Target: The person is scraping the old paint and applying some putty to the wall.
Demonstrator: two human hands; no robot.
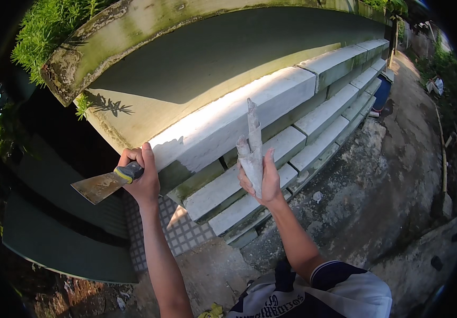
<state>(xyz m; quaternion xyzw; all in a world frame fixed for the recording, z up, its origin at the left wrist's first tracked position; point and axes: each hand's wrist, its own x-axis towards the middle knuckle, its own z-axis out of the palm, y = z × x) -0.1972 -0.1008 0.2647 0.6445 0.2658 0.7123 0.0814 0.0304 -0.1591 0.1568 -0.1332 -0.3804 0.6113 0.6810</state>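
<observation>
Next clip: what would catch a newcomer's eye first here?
Probably the two raised hands at centre: the left hand grips a putty knife with its blade pointing left, and the right hand holds a crumpled grey roll upright. Behind them, a sunlit white stepped wall ledge runs off to the upper right, under a mossy concrete edge.

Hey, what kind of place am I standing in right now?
Likely outdoors beside a boundary wall along a paved lane. A stepped, painted masonry wall with mossy coping runs ahead, grass grows on top, and rough concrete ground lies below. Your left hand holds a scraper, your right hand a rolled sheet.
</observation>
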